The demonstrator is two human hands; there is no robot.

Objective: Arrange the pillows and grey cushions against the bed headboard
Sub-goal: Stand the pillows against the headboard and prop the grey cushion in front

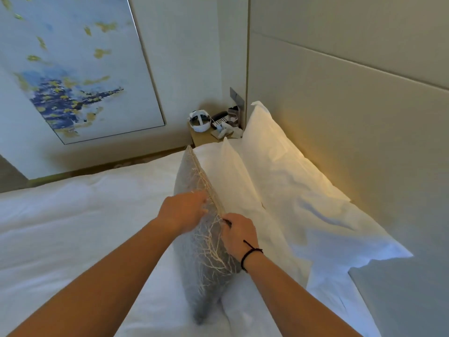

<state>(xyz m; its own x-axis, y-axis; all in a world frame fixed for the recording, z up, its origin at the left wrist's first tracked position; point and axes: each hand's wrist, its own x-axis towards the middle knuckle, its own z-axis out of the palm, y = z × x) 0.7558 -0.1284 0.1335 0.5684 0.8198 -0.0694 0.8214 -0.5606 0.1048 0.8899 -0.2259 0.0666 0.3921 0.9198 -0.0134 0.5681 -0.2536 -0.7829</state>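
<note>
Both bare forearms reached forward, converging. The left hand [182,210] lay knuckles-up with fingers curled, gripping. The right hand [239,233], a dark cord at its wrist, pinched with curled fingers just beside it.

The grey cushion [194,259] was a matt, coarse woven cloth with pale raised thread branching over it. The white pillows [286,181] and bed sheet [85,215] looked like smooth, creased cotton. The headboard [352,105] was matt padded panelling, the far-left painting [73,69] faintly glossy.

Two pillows [279,166], seemingly; one grey cushion [194,259].
</note>
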